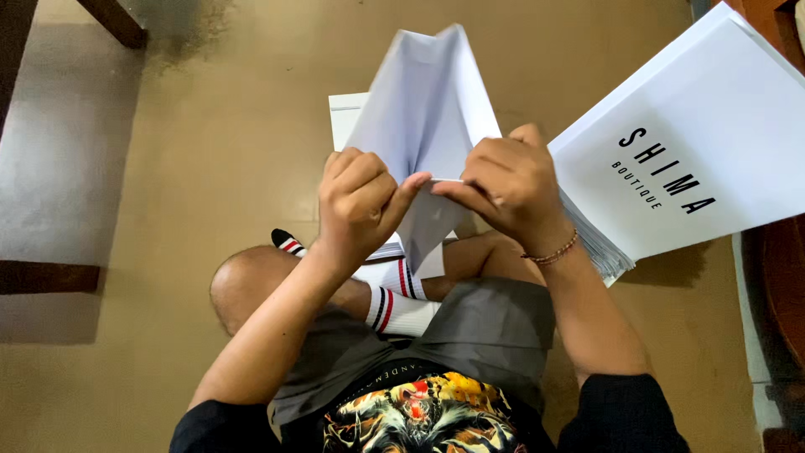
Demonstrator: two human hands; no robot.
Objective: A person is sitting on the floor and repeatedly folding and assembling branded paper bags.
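Pinching the folded white sheet (pixel 423 109) at its lower edge, the left hand (pixel 360 201) and right hand (pixel 507 180) hold it above the lap, beside a stack of white printed sheets (pixel 696 143). Keeping thumbs tight should sharpen the crease.

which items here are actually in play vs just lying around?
In play:
- left hand and right hand, both pinching the folded white paper piece
- stack of printed white sheets at the right
- white sheets on the floor behind it

Lying about:
- dark wooden furniture leg
- wooden furniture edge
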